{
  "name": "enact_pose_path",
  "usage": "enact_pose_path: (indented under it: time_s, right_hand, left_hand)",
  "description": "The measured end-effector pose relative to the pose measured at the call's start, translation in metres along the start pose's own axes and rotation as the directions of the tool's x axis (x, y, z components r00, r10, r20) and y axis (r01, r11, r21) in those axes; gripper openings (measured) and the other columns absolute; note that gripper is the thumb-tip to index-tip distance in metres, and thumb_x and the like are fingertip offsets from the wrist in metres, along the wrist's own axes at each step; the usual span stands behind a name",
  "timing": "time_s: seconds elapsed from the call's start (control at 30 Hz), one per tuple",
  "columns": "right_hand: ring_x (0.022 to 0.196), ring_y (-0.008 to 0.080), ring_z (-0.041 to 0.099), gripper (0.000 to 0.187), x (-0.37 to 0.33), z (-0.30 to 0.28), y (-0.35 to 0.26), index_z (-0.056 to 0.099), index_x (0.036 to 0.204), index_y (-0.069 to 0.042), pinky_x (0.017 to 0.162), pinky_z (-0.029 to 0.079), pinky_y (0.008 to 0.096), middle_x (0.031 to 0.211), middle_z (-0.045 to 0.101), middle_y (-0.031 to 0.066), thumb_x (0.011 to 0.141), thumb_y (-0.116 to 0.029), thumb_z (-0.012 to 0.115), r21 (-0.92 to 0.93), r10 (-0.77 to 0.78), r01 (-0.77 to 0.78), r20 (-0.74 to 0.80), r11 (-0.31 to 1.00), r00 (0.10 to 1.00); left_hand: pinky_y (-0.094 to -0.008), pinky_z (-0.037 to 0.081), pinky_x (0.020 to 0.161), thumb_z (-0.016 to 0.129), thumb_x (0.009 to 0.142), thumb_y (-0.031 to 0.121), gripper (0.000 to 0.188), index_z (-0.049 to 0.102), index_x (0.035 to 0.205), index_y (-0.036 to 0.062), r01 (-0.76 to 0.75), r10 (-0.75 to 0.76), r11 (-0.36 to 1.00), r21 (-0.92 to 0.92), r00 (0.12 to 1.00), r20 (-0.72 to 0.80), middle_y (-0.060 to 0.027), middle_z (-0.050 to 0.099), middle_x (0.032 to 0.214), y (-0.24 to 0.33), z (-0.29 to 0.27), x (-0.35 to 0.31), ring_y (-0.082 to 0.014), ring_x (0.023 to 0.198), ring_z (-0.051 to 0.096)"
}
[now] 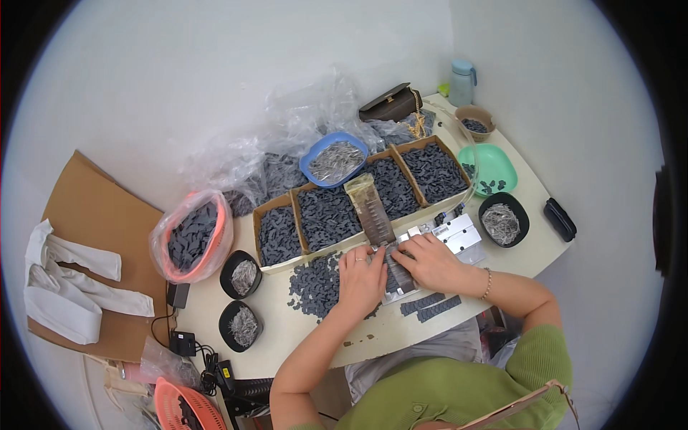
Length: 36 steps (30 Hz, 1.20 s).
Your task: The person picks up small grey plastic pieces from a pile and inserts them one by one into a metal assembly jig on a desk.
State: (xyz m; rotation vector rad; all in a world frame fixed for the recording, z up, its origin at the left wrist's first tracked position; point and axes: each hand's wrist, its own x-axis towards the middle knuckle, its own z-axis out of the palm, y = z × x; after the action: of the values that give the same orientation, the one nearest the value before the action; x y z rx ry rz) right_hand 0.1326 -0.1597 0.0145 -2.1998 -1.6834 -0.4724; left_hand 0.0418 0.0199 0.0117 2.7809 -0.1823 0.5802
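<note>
My left hand [360, 276] and my right hand [430, 262] meet over a silver metal fixture [407, 288] that carries a row of small dark grey parts. The fingers of both hands are bent and closed at the fixture's upper end; what lies between the fingertips is hidden. Just beyond them an upright clear-walled box [371, 211] leans in front of the bins. A loose pile of dark grey parts [314, 287] is spread beside my left hand. Below my right wrist lie two joined strips of dark parts [433, 307].
Behind the hands stands a divided cardboard tray [344, 244] full of grey parts. A blue basin [310, 175] of metal pins sits on it. Black bowls [229, 287] [522, 233] of pins flank the work, with a pink basket [228, 233] left and a green bowl [507, 161] right.
</note>
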Motion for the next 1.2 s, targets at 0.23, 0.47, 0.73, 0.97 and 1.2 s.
enact_pose_path:
  time_s: [0.23, 0.47, 0.73, 0.97, 1.2]
  right_hand:
    - [0.096, 0.0231, 0.053, 0.037, -0.001, -0.006, -0.001, 0.063, 0.110, 0.000, 0.081, 0.041, 0.0335, 0.103, 0.057, 0.0091, 0.076, -0.015, 0.057, -0.036, -0.015, 0.016, 0.014, 0.999, 1.000]
    - [0.096, 0.0217, 0.053, 0.036, -0.004, -0.008, -0.006, 0.063, 0.109, 0.000, 0.081, 0.041, 0.0331, 0.103, 0.057, 0.0091, 0.076, -0.014, 0.056, -0.067, -0.039, 0.040, 0.013, 0.997, 0.999]
    - [0.099, 0.0236, 0.053, 0.036, -0.010, -0.007, 0.004, 0.064, 0.111, -0.009, 0.084, 0.041, 0.0351, 0.107, 0.057, 0.0093, 0.077, -0.015, 0.057, -0.035, -0.024, 0.025, 0.044, 0.999, 0.999]
    - [0.107, 0.0251, 0.053, 0.039, -0.013, -0.015, -0.003, 0.062, 0.114, -0.009, 0.088, 0.041, 0.0376, 0.117, 0.057, 0.0124, 0.077, -0.015, 0.058, -0.017, -0.031, 0.032, 0.086, 0.999, 0.996]
    - [0.112, 0.0260, 0.053, 0.040, -0.021, -0.011, -0.012, 0.060, 0.114, 0.000, 0.090, 0.041, 0.0374, 0.124, 0.055, 0.0157, 0.077, -0.014, 0.056, -0.049, -0.041, 0.044, 0.055, 0.998, 0.998]
  left_hand:
    - [-0.0435, 0.035, 0.089, 0.063, 0.081, 0.014, 0.032, 0.066, 0.112, 0.0093, -0.054, 0.056, 0.995, 0.082, 0.998, -0.023, -0.0133, 0.054, 0.104, -0.006, -0.003, 0.003, -0.0296, 0.101, 0.049]
    - [-0.0426, 0.036, 0.089, 0.065, 0.078, 0.010, 0.035, 0.067, 0.112, 0.0147, -0.083, 0.082, 0.995, 0.054, 0.996, 0.020, -0.0125, 0.053, 0.103, -0.011, -0.005, 0.003, -0.0296, 0.100, 0.050]
    - [-0.0392, 0.037, 0.092, 0.061, 0.072, 0.000, 0.046, 0.068, 0.113, 0.0202, -0.283, 0.276, 0.959, 0.001, 0.937, 0.213, -0.0109, 0.053, 0.103, -0.041, -0.027, 0.027, -0.0285, 0.101, 0.050]
    - [-0.0379, 0.037, 0.092, 0.061, 0.070, -0.003, 0.050, 0.068, 0.114, 0.0204, -0.342, 0.328, 0.940, 0.009, 0.907, 0.266, -0.0096, 0.053, 0.105, -0.039, -0.036, 0.032, -0.0276, 0.101, 0.050]
    - [-0.0361, 0.037, 0.092, 0.057, 0.076, 0.000, 0.042, 0.070, 0.111, 0.0191, -0.276, 0.271, 0.961, -0.011, 0.933, 0.237, -0.0091, 0.054, 0.101, -0.038, -0.031, 0.028, -0.0256, 0.100, 0.050]
